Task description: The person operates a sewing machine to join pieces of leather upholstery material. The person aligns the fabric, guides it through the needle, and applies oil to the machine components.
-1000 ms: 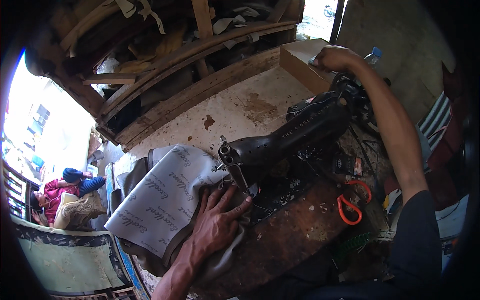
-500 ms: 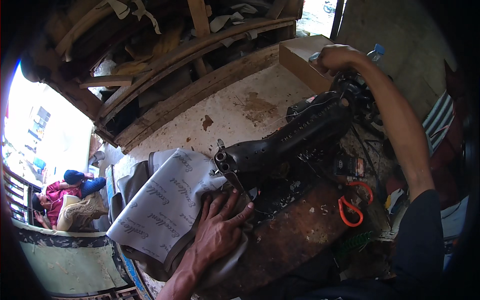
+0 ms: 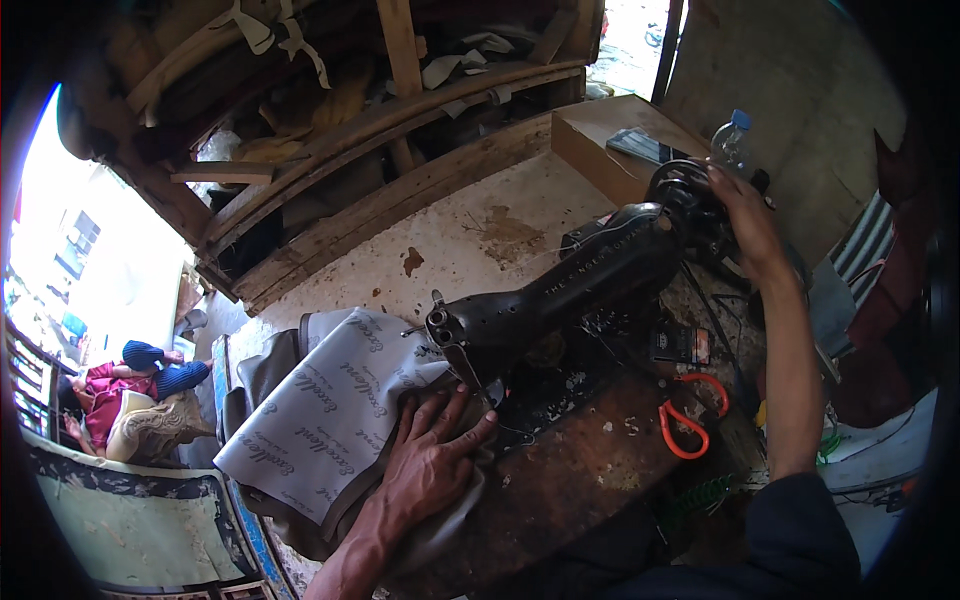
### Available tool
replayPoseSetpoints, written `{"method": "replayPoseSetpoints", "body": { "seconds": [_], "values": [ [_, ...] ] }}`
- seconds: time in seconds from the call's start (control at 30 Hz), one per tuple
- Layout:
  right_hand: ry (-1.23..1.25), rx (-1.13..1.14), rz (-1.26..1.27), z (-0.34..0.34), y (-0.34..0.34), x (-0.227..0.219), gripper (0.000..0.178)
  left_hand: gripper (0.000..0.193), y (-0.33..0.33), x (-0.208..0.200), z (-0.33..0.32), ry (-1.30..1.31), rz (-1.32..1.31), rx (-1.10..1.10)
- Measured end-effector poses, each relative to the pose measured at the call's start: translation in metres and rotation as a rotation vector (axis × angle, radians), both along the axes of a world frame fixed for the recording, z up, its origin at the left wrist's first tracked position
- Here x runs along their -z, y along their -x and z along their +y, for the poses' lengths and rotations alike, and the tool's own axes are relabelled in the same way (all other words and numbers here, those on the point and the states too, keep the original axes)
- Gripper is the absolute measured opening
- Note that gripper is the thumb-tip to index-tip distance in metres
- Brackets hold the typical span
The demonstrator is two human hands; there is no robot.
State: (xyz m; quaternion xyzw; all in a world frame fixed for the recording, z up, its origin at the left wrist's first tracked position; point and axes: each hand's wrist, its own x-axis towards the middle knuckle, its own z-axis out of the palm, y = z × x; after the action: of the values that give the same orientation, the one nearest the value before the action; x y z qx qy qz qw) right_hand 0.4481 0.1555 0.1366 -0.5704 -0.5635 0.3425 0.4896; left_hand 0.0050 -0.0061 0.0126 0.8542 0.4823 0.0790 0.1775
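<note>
My left hand [image 3: 428, 470] lies flat with its fingers spread on a folded piece of grey printed sheet material [image 3: 325, 415], its fingertips close to the needle end of a black sewing machine [image 3: 560, 285]. The sheet has a brown-grey edge and hangs partly over the table's left side. At the machine's far right end, my right hand [image 3: 745, 215] is curled over the rim of the handwheel [image 3: 685, 190]. Part of the wheel is hidden behind that hand. A loose thread shows near the needle.
Orange-handled scissors [image 3: 683, 447] and a small dark box [image 3: 680, 343] lie right of the machine. A phone [image 3: 645, 146] rests on a brown box [image 3: 598, 160], near a clear bottle [image 3: 732, 140]. A wooden shelf [image 3: 400, 135] holds scraps. Another person [image 3: 108, 395] sits far left.
My right hand has come down from the top of the brown box to the handwheel, leaving the phone in sight on the box. The left hand stays on the sheet.
</note>
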Motion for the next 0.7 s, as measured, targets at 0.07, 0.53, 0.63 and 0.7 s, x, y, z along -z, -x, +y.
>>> {"method": "replayPoseSetpoints", "body": {
  "seconds": [0.07,0.53,0.63,0.7],
  "values": [
    [-0.023,-0.033,0.35,-0.011,0.001,0.006,0.04,0.07,0.001,0.0,0.001,-0.001,-0.001,0.007],
    [0.394,-0.538,0.08,-0.086,0.171,0.092,0.028,0.074,-0.001,-0.003,0.002,0.018,0.029,0.03],
    [0.444,-0.842,0.878,-0.002,0.204,0.142,0.037,0.075,-0.005,-0.004,0.003,0.014,0.044,0.026],
    [0.399,-0.942,0.704,0.02,0.234,0.139,0.042,0.075,-0.001,-0.005,0.002,0.025,0.059,0.004]
  ]
}}
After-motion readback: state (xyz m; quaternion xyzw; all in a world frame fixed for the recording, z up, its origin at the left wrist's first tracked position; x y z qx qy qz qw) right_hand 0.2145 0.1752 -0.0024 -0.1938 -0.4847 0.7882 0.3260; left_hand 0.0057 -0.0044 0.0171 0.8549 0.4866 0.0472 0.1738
